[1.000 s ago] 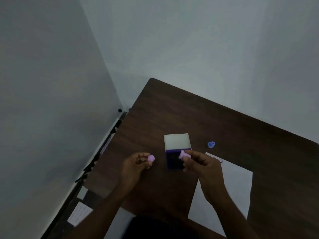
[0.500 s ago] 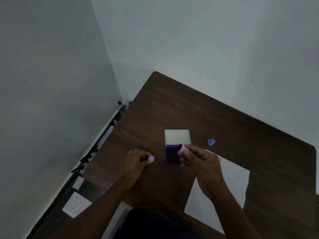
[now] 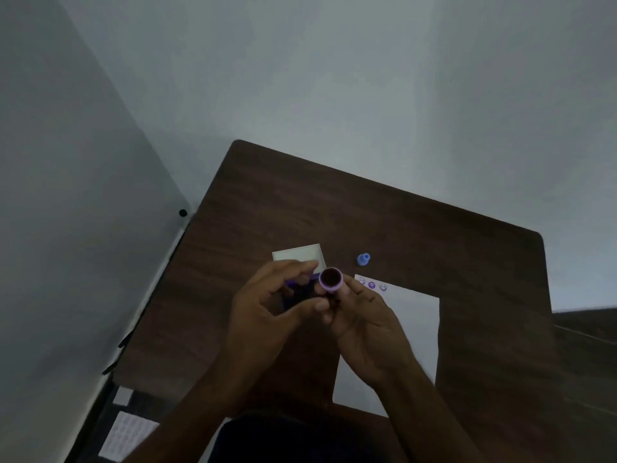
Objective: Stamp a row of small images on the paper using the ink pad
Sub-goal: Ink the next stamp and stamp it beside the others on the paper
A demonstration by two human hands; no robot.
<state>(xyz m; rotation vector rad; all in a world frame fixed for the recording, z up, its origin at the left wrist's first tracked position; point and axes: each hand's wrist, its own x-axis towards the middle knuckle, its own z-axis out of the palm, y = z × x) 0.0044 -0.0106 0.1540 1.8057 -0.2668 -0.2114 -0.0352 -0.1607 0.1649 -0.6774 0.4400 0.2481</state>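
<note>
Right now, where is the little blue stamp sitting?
In the head view, the blue stamp stands alone on the table, right of the ink pad's open lid and just beyond the paper's stamped top edge.

Right hand [image 3: 367, 324] pinches purple stamp [image 3: 331, 280] (dark face up) above ink pad [image 3: 300, 289]; left hand [image 3: 267, 312] beside it. Three prints [image 3: 372, 285] on paper [image 3: 410, 329], right of pad.

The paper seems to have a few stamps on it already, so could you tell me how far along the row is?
Done: three small purple prints sit in a row along the paper's far edge. In hand: the right hand holds a purple stamp, face up, with the left hand close beside it, over the open ink pad. Left: more prints to extend the row rightward; a blue stamp stands unused.
</note>
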